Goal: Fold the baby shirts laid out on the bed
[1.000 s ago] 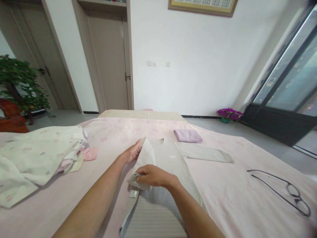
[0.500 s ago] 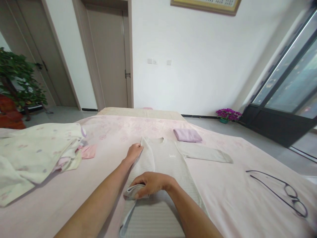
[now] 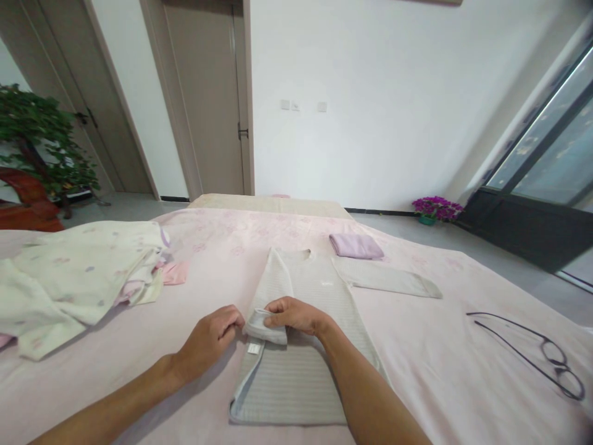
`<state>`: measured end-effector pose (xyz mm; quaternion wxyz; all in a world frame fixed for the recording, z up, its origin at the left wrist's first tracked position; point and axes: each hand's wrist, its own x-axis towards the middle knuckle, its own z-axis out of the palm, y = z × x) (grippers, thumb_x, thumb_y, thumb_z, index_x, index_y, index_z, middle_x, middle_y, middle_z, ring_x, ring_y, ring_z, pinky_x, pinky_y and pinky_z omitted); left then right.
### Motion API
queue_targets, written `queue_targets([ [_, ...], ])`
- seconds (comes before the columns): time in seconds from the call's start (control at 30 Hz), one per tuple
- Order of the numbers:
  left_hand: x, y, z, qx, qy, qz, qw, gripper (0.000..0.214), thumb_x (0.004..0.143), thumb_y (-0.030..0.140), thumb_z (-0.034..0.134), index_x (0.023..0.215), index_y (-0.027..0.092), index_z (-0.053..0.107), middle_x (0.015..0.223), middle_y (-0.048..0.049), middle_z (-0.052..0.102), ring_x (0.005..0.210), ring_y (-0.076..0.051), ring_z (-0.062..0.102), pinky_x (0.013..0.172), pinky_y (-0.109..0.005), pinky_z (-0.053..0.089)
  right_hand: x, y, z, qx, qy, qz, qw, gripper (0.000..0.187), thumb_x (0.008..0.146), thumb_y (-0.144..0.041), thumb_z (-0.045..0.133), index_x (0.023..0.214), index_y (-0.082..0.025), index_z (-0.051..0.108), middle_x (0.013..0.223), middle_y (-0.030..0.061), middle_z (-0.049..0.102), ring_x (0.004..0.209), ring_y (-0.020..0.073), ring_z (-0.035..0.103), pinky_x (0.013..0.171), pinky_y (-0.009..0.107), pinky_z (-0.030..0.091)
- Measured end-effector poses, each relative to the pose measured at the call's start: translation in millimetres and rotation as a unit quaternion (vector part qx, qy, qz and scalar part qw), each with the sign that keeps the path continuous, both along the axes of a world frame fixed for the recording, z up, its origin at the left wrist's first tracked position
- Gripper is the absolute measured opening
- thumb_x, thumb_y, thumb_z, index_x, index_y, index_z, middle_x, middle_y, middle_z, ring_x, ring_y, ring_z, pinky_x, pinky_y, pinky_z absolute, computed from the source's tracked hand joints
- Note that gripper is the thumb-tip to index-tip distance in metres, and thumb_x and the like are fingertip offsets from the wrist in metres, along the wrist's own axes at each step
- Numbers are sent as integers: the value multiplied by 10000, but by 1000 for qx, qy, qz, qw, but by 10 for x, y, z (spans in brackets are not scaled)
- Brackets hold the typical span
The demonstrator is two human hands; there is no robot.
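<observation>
A pale grey striped long-sleeved shirt [image 3: 319, 371] lies on the pink bedspread, its left side folded inward. My right hand [image 3: 299, 316] is closed on the folded-back sleeve end, thumb on top, above the middle of the shirt. At the shirt's left edge, my left hand [image 3: 217, 334] is closed with fingers curled, its fingertips pinching the fabric beside the sleeve fold. A small white label [image 3: 253, 348] shows just below that fold. The other sleeve [image 3: 393, 280] stretches flat to the right.
A folded lilac cloth [image 3: 356, 245] lies beyond the right sleeve. Black-framed glasses [image 3: 553, 361] rest on the bedspread [image 3: 426, 358] at the right. To the left are a heap of cream patterned clothing [image 3: 88, 278] and a small pink cloth [image 3: 175, 272].
My left hand has come down from the shirt's shoulder to its side edge, near the right hand. My right hand still holds the sleeve end, now turned flatter on the shirt. The view has tilted down slightly.
</observation>
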<state>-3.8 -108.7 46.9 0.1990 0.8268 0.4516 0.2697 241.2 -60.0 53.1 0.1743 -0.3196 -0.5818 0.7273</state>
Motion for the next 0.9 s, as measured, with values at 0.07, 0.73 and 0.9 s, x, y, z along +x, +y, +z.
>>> queue_targets([
  [0.07, 15, -207, 27, 42, 23, -60, 997, 223, 910, 179, 424, 937, 221, 640, 921, -38, 679, 883, -175, 632, 839, -292, 508, -1, -8, 13, -9, 0, -9, 1000, 447, 616, -479, 845, 865, -132, 713, 723, -15, 654, 607, 85, 527, 600, 204, 400],
  [0.73, 218, -699, -184, 131, 109, -80, 982, 226, 857, 167, 576, 1070, 241, 561, 1320, -60, 592, 1296, -240, 484, 1145, -430, 401, 60, -65, 202, 101, 3, -33, 994, 344, 764, -448, 730, 911, -141, 687, 761, -11, 645, 645, 97, 522, 642, 222, 413],
  [0.9, 293, -740, -154, 139, 129, -63, 980, 246, 846, 167, 608, 1079, 228, 558, 1198, -67, 623, 1154, -257, 550, 1036, -460, 468, -22, -229, 433, 262, -174, 53, 948, 141, 819, -257, 584, 858, -162, 680, 715, -39, 585, 644, 88, 476, 597, 200, 345],
])
